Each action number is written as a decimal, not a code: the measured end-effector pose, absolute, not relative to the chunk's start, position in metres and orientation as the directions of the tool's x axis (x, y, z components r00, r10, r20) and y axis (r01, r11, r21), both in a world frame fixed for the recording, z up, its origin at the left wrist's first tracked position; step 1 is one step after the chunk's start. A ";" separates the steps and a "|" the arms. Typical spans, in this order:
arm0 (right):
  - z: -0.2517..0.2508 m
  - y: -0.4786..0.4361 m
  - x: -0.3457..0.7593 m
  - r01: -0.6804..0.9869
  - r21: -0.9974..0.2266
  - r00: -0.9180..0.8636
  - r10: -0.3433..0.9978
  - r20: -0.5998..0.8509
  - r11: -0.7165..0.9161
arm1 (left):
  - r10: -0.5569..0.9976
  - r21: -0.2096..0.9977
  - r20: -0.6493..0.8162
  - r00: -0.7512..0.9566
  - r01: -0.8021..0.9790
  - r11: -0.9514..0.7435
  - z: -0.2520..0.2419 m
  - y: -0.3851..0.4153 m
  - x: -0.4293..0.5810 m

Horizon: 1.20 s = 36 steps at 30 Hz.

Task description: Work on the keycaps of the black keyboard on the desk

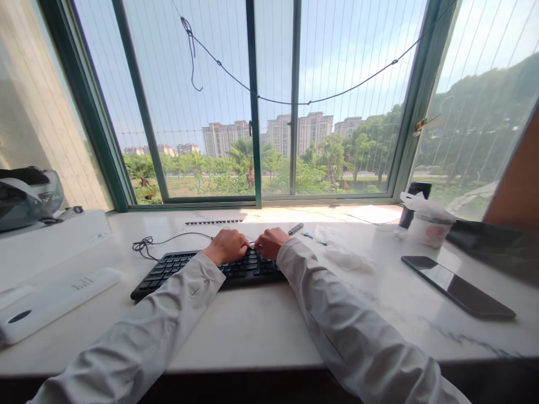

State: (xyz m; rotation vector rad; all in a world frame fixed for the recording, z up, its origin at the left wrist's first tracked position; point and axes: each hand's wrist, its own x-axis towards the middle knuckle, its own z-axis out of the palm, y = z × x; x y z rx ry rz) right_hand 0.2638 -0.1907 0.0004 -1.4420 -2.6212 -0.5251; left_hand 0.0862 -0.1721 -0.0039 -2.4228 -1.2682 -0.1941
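Note:
A black keyboard [162, 272] lies slightly slanted on the white marble-patterned counter. Above its back part, my left hand [227, 247] is closed, its fingertips bent down toward the keys. Close to its right, my right hand [272, 243] is also closed, with fingertips pinched together. The two sets of fingertips nearly meet; what they hold between them, if anything, is too small to make out. A thin black cable [145, 244] lies in a tangle behind the keyboard's left end. Just behind my right hand are a grey pen-like tool [296, 229] and a small blue-tipped stick [308, 235].
White boxes [46, 292] and a grey helmet-like object [31, 196] occupy the left. At right lie a dark phone or tablet [457, 283], a lidded white tub [429, 224] and clear plastic wrapping [347, 255]. A black spiral strip [214, 222] lies near the window.

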 end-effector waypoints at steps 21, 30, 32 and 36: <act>-0.012 -0.188 0.263 0.912 0.049 -0.400 0.857 0.326 0.408 | 0.857 -0.214 0.306 0.414 0.907 -0.362 -0.001 -0.170 0.079; -0.014 -0.188 0.264 0.932 0.069 -0.358 0.881 0.309 0.355 | 0.864 -0.211 0.295 0.409 0.909 -0.359 -0.002 -0.169 0.079; -0.014 -0.188 0.264 0.933 0.075 -0.357 0.872 0.335 0.353 | 0.867 -0.209 0.290 0.405 0.911 -0.355 -0.002 -0.170 0.079; -0.012 -0.187 0.266 0.952 0.058 -0.301 0.880 0.368 0.302 | 0.876 -0.200 0.280 0.392 0.917 -0.346 -0.002 -0.171 0.080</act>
